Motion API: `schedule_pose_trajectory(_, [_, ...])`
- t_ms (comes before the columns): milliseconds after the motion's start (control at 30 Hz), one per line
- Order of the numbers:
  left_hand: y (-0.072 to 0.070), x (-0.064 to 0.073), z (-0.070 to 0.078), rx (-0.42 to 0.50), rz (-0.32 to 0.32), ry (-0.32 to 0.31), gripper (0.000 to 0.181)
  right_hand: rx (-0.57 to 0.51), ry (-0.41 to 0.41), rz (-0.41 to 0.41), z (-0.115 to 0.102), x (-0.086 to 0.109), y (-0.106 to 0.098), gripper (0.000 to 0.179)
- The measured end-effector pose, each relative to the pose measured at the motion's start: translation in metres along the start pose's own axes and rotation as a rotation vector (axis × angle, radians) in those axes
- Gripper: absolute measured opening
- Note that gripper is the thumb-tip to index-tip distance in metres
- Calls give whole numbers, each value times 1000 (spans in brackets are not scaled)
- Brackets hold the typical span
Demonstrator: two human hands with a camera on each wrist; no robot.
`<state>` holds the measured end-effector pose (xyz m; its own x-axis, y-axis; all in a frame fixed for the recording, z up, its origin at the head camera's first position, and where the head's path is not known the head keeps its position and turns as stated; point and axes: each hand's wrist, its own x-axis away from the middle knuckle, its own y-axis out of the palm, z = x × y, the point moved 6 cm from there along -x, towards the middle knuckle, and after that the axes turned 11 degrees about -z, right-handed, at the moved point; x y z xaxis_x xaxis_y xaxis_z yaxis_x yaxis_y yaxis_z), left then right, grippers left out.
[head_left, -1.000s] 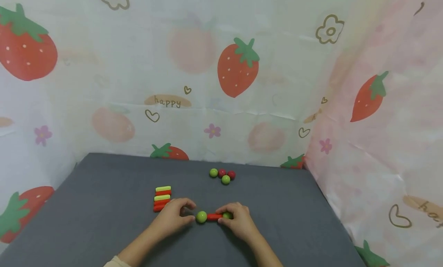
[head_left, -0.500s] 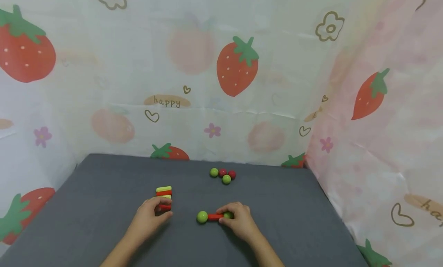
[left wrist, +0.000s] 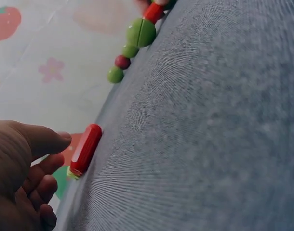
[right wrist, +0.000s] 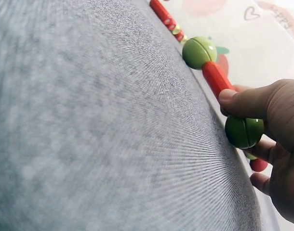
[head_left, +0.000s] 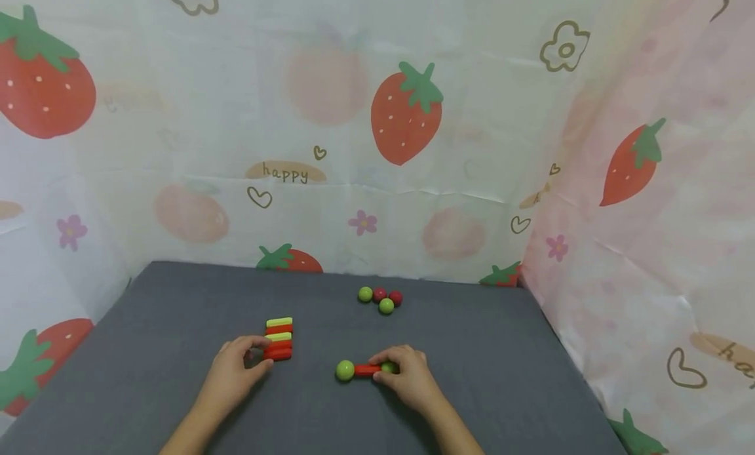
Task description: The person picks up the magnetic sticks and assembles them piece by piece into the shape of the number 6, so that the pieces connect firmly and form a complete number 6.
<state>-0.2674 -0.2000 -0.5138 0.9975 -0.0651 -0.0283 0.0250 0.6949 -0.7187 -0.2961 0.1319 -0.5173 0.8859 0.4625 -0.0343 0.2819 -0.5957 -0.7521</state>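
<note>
My right hand (head_left: pixel 407 371) pinches a red stick (head_left: pixel 367 370) between thumb and fingers. A green ball (head_left: pixel 345 370) sits on the stick's left end. Another green ball (right wrist: pixel 244 132) is on its other end, partly covered by the fingers in the head view. My left hand (head_left: pixel 231 370) is beside the left end of a row of red and yellow sticks (head_left: pixel 279 337). Its thumb and fingers are parted with nothing between them. In the left wrist view the thumb tip is close to the nearest red stick (left wrist: pixel 86 149).
Farther back on the grey table (head_left: pixel 483 350) lies a small cluster of two green balls (head_left: pixel 386 305) and two dark red balls (head_left: pixel 396 298). A strawberry-print cloth (head_left: pixel 354 206) hangs behind the table and along its sides.
My left hand has moved left, away from the green ball, past the front of the row to its left end. The right hand keeps its pinch on the red stick.
</note>
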Motion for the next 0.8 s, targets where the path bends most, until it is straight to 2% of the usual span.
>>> schedule_pose_trajectory(200, [3, -4, -7, -37, -17, -24, 34, 0, -1, 0, -1, -1, 0, 22])
schedule_pose_trajectory(367, [8, -7, -11, -84, -13, -4, 34, -2, -4, -2, -2, -1, -1, 22])
schedule_pose_trajectory(500, [10, -8, -12, -96, -6, 16, 34, 1, 0, -4, 0, -1, -1, 22])
schedule_pose_trajectory(800, [13, -6, -8, -134, -2, 12, 31, 1, 18, -7, 1, 0, -1, 22])
